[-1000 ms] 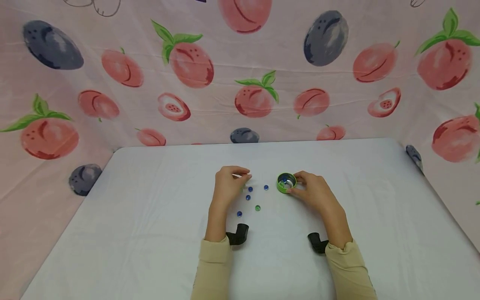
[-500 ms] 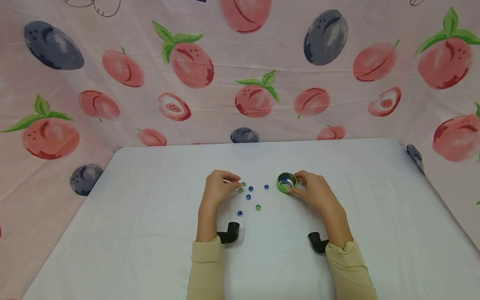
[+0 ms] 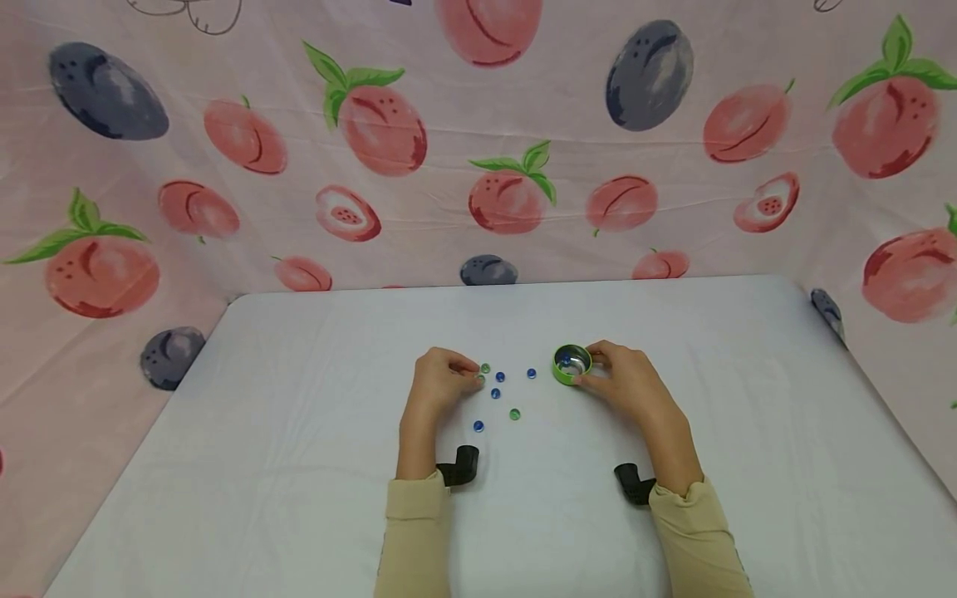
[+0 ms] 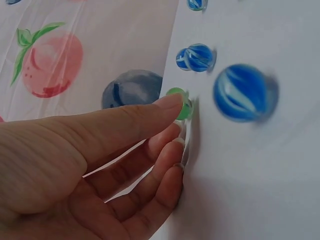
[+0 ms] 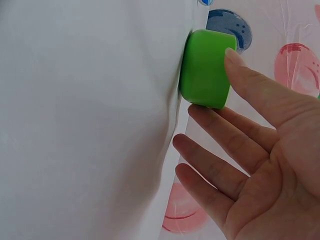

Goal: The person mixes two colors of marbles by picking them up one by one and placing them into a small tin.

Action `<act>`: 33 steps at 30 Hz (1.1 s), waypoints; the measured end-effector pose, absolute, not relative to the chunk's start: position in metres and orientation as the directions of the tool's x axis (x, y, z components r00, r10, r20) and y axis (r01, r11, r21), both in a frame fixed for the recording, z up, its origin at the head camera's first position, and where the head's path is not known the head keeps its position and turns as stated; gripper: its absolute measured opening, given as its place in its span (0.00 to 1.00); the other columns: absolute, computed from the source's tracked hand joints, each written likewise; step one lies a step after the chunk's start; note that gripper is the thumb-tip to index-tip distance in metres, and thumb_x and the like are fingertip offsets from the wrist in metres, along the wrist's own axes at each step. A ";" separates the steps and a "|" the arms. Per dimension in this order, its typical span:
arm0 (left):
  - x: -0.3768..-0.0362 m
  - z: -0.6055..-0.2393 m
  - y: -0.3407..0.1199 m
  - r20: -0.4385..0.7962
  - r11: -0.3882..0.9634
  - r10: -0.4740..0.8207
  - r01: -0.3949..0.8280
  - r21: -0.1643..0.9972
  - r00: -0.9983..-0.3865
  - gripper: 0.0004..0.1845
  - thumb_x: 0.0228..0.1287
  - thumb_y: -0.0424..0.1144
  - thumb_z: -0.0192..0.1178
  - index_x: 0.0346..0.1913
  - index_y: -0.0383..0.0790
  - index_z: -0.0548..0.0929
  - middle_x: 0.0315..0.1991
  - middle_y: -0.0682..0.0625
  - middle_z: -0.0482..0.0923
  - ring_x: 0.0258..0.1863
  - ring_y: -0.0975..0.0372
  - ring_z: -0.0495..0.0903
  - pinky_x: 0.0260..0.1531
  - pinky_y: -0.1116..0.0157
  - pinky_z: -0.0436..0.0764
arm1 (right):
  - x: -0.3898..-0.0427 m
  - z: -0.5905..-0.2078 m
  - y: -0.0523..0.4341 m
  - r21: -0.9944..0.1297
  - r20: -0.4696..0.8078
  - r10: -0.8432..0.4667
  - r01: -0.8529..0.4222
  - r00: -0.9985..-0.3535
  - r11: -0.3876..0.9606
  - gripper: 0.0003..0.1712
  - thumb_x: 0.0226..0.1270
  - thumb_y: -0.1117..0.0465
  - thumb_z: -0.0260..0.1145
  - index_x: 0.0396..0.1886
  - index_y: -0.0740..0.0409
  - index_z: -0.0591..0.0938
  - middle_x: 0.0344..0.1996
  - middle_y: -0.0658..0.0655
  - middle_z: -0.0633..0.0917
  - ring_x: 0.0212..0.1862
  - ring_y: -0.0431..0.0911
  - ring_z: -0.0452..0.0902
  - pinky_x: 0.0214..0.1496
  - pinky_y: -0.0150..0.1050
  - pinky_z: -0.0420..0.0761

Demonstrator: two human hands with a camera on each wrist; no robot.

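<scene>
My left hand [image 3: 439,384] is low over the table, its thumb and fingertips closed about a small green glass marble [image 4: 186,111]; the fingers partly hide it. Right beside it lies another green marble [image 3: 485,368]. Blue swirled marbles [image 4: 242,93] are scattered just to the right of these fingers. My right hand [image 3: 626,378] grips a small round green tin [image 5: 207,69] by its side, thumb on one side and fingers on the other. The tin stands upright with its top uncovered, and at least one blue marble [image 3: 566,360] shows inside its silvery interior.
Between the hands lie a blue marble [image 3: 532,374], a green marble [image 3: 514,414] nearer the front, and a blue marble [image 3: 478,426] near the left wrist. A white cloth covers the table [image 3: 299,498]. Fruit-printed fabric [image 3: 419,208] hangs behind and at both sides.
My left hand first drew back to the left, uncovering two green marbles, then came down and slightly right onto the nearer one. The right hand and tin stay put.
</scene>
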State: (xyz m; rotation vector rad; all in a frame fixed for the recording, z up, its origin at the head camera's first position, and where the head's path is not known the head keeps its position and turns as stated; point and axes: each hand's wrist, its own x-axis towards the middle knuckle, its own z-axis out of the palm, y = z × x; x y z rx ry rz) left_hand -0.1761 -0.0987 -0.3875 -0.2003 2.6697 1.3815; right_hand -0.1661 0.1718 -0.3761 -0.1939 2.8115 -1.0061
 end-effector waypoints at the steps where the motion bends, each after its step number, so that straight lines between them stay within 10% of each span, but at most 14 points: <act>1: -0.176 -0.389 -0.099 -0.173 0.571 -0.060 -0.176 0.802 -0.983 0.07 0.58 0.26 0.75 0.41 0.31 0.92 0.33 0.44 0.88 0.33 0.58 0.82 0.36 0.65 0.79 | -0.166 -0.376 0.172 -0.637 -0.095 -0.172 -0.073 -0.981 0.767 0.26 0.70 0.59 0.74 0.62 0.70 0.81 0.58 0.69 0.86 0.65 0.66 0.78 0.69 0.63 0.73; 33: -0.175 -0.377 -0.088 -0.065 0.596 -0.026 -0.067 0.800 -0.998 0.05 0.60 0.29 0.76 0.38 0.31 0.93 0.32 0.44 0.87 0.32 0.57 0.81 0.33 0.67 0.77 | -0.164 -0.376 0.173 -0.656 -0.096 -0.175 -0.069 -0.980 0.751 0.26 0.70 0.60 0.74 0.62 0.70 0.80 0.56 0.70 0.86 0.63 0.66 0.78 0.68 0.63 0.74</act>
